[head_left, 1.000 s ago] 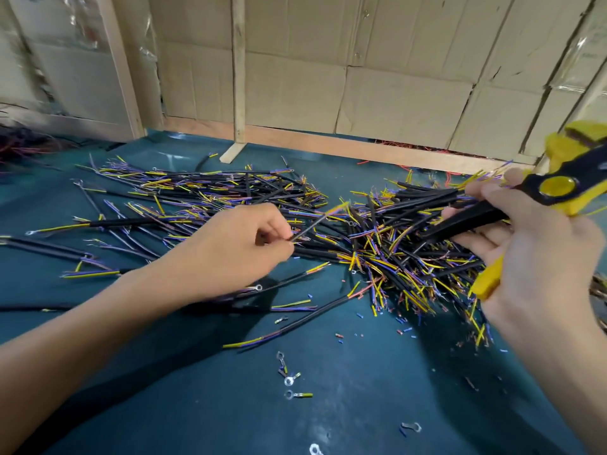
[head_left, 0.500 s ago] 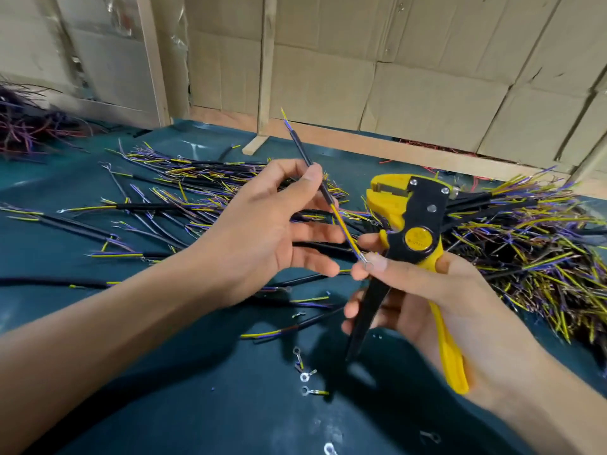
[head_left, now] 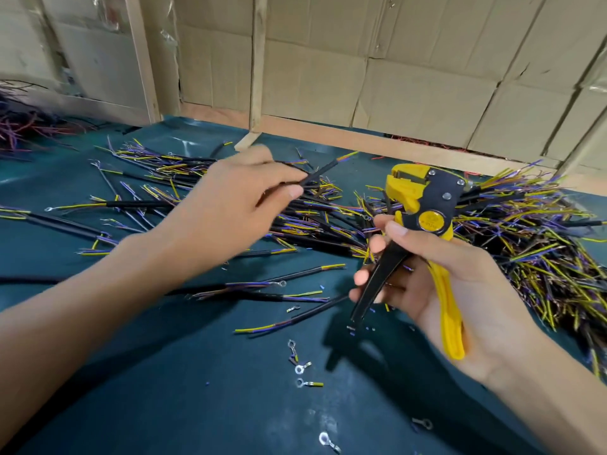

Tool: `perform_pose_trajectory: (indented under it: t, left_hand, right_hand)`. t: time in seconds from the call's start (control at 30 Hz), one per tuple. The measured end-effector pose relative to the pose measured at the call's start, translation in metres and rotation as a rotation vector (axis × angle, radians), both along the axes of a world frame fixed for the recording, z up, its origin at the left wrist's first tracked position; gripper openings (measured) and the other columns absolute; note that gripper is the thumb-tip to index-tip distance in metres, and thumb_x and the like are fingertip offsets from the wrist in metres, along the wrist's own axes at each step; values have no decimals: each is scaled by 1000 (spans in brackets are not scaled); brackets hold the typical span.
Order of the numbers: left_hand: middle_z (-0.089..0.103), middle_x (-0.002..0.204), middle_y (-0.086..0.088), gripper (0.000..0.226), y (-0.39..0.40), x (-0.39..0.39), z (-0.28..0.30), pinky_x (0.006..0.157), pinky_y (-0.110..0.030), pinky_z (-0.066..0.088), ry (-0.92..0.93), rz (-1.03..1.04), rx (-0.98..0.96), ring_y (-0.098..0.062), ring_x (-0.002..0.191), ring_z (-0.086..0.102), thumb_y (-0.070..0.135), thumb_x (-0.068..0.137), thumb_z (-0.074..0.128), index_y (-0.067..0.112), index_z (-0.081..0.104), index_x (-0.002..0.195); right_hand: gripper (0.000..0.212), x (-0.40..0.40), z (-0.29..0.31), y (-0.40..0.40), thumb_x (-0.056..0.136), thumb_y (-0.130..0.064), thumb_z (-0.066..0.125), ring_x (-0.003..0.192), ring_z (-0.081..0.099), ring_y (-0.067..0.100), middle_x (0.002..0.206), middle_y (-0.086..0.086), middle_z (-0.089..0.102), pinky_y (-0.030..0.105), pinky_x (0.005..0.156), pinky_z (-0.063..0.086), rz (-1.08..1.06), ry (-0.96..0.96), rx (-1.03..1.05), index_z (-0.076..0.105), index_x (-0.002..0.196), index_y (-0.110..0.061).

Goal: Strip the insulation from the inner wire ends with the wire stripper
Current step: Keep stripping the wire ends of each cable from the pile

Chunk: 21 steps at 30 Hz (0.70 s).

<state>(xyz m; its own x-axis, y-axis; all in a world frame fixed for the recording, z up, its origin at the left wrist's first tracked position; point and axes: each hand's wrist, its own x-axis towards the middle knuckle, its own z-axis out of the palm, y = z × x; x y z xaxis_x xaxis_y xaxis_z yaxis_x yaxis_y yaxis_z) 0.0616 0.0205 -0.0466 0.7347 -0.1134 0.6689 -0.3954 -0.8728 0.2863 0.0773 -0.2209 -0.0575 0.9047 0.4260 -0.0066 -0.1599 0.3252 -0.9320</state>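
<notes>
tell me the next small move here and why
Probably bring the cable in the left hand over to the open yellow head of the wire stripper. The cable's yellow and purple ends point toward the tool but sit apart from it, up and to its left, while the right hand holds the stripper upright by its handles with nothing visibly between the blades.

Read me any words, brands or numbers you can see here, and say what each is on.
None can be read.
Round yellow badge on the wire stripper: it carries marks, too small and blurred to read.
Cardboard wall, cables, ring terminals: no print visible.
</notes>
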Motion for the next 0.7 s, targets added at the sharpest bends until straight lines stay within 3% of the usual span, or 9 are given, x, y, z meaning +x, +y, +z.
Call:
perform_pose_trajectory:
  t: [0.07, 0.13, 0.2, 0.27, 0.33, 0.43, 0.5, 0.6, 0.7]
  left_hand:
    - [52, 107, -4, 35, 11, 4, 1, 90, -17, 35, 39, 23, 76, -13, 90, 50, 17, 97, 65, 16, 64, 132]
    - [51, 111, 0, 35, 17, 4, 2, 92, -15, 39, 126, -30, 90, -9, 91, 55, 24, 94, 67, 22, 63, 128]
    - [60, 93, 11, 17, 15, 0, 2, 77, -15, 45, 275, -108, 110, -4, 80, 58, 39, 88, 68, 31, 67, 104]
    - [67, 75, 15, 17, 9, -2, -2, 66, -15, 44, 514, -126, 251, 1, 73, 60, 50, 84, 68, 34, 63, 85]
    - [69, 71, 18, 19, 1, -3, -8, 60, -10, 39, 687, -147, 321, 7, 68, 59, 50, 86, 67, 33, 61, 82]
    - [69, 71, 17, 14, -3, -2, -11, 60, -6, 37, 719, -172, 275, 11, 66, 57, 42, 91, 67, 30, 64, 84]
    - [69, 71, 16, 13, -6, -4, -11, 60, -5, 37, 647, -174, 200, 9, 65, 58, 38, 91, 67, 27, 67, 84]
    - [66, 63, 16, 11, -12, -7, -6, 58, -8, 42, 472, -246, -187, 4, 55, 57, 29, 91, 68, 26, 68, 81]
    - [63, 66, -5, 12, -15, -10, 5, 56, -25, 51, 353, -380, -513, -15, 55, 57, 27, 94, 66, 21, 66, 84]
  right_hand:
    - [23, 1, 0, -2, 68, -25, 78, 60, 68, 39, 78, 8, 68, 47, 57, 59, -21, 13, -2, 77, 88, -14]
    - [26, 1, 0, -3, 66, -25, 82, 63, 69, 39, 81, 8, 69, 48, 59, 60, -22, 1, 7, 79, 90, -14]
    - [29, 1, -1, -4, 68, -24, 84, 65, 69, 39, 83, 9, 69, 49, 61, 60, -21, -20, 1, 78, 95, -13]
    - [29, 3, -1, -4, 70, -25, 80, 62, 69, 38, 80, 7, 70, 48, 58, 60, -52, -5, -12, 76, 96, -12]
    - [31, 5, -3, -4, 69, -26, 79, 61, 70, 38, 80, 7, 71, 48, 57, 60, -71, -3, -25, 76, 96, -13]
    - [28, 8, -5, -4, 65, -30, 82, 63, 71, 39, 82, 6, 71, 49, 58, 60, -77, -25, -33, 80, 90, -17]
    - [22, 9, -7, -7, 70, -29, 80, 64, 71, 37, 83, 6, 71, 49, 60, 60, -76, -38, -17, 80, 90, -18]
    - [22, 9, -6, -9, 73, -27, 79, 67, 71, 38, 84, 6, 71, 49, 62, 60, -68, -53, -4, 80, 94, -18]
    - [27, 5, 0, -11, 76, -22, 73, 68, 69, 39, 86, 9, 68, 51, 64, 60, -59, -64, 31, 77, 102, -12]
